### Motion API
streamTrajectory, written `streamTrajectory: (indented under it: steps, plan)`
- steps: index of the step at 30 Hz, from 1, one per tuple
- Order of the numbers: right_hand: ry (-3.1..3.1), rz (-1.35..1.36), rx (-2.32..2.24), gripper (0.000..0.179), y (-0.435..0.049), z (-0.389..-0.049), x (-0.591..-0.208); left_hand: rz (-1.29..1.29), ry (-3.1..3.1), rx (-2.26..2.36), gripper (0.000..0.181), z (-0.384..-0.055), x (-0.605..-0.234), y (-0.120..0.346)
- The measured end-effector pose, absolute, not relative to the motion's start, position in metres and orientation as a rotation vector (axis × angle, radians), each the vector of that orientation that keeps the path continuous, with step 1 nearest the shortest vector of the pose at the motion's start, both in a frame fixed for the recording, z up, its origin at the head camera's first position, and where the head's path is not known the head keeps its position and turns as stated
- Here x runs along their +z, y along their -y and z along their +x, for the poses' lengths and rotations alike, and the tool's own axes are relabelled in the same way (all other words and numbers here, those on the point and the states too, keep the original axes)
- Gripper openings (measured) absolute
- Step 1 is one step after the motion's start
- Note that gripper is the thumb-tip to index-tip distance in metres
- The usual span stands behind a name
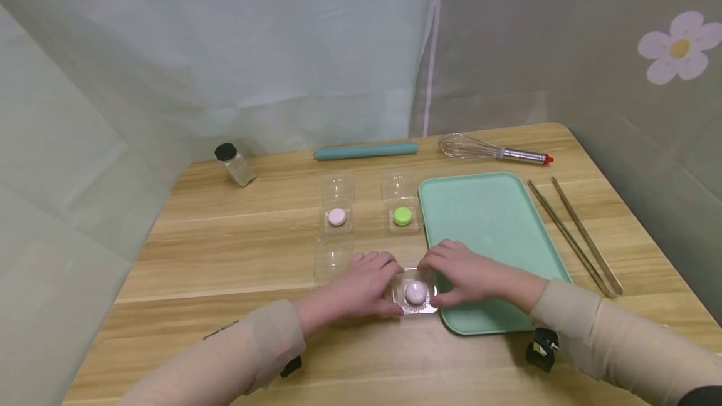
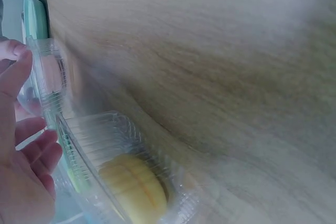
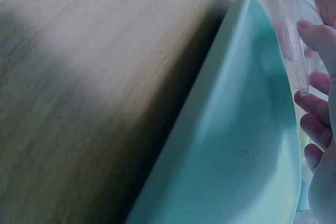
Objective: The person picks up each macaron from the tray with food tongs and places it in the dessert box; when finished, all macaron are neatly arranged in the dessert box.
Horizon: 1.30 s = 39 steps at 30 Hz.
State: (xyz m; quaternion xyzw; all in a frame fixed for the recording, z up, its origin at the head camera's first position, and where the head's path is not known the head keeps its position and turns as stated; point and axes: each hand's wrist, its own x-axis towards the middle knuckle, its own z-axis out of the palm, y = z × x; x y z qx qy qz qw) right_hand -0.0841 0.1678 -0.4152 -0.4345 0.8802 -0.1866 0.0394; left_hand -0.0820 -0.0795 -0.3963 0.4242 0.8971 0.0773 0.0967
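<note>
A small clear plastic box (image 1: 399, 296) with a pale pink macaron (image 1: 416, 293) inside is held between both hands, close beside the green tray. My left hand (image 1: 363, 284) pinches its left side, thumb at the near corner and fingers at the far one. From the right, my right hand (image 1: 465, 271) grips the opposite side the same way, its wrist over the tray. The right wrist view shows the thumb against the box's edge (image 3: 298, 51). Another clear box (image 2: 100, 129) with a yellow macaron (image 2: 134, 188) sits below my left hand, mostly hidden in the head view.
Behind the hands stand two lidded clear boxes, opened, with a pink macaron (image 1: 336, 217) and a green macaron (image 1: 402, 216). The green tray (image 1: 491, 205) lies right, then metal tongs (image 1: 581, 237). A whisk (image 1: 491, 149), teal roll (image 1: 365, 151) and black-capped jar (image 1: 235, 165) line the back.
</note>
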Motion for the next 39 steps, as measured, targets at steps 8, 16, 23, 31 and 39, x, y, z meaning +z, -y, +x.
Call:
streamTrajectory:
  steps: [8,16,23,31,39]
  plan:
    - [-2.694,-1.344,-0.590,0.053,-0.169,-0.086,-0.416,1.226,-2.673,0.227,0.066,-0.082,-0.395,0.079]
    - [-2.681,-1.317,-0.587,0.052,-0.170,-0.086,-0.413,1.233,-2.690,0.233,0.068,-0.082,-0.394,0.079]
    - [-2.679,-1.230,-0.628,0.064,-0.172,-0.087,-0.406,1.163,-2.734,0.280,0.084,-0.084,-0.383,0.088]
    - [-2.670,-1.264,-0.746,0.063,-0.162,-0.098,-0.394,1.036,-2.821,0.380,0.087,-0.096,-0.372,0.125]
    - [-2.667,-1.244,-0.798,0.066,-0.134,-0.113,-0.378,0.879,-2.864,0.478,0.094,-0.105,-0.363,0.158]
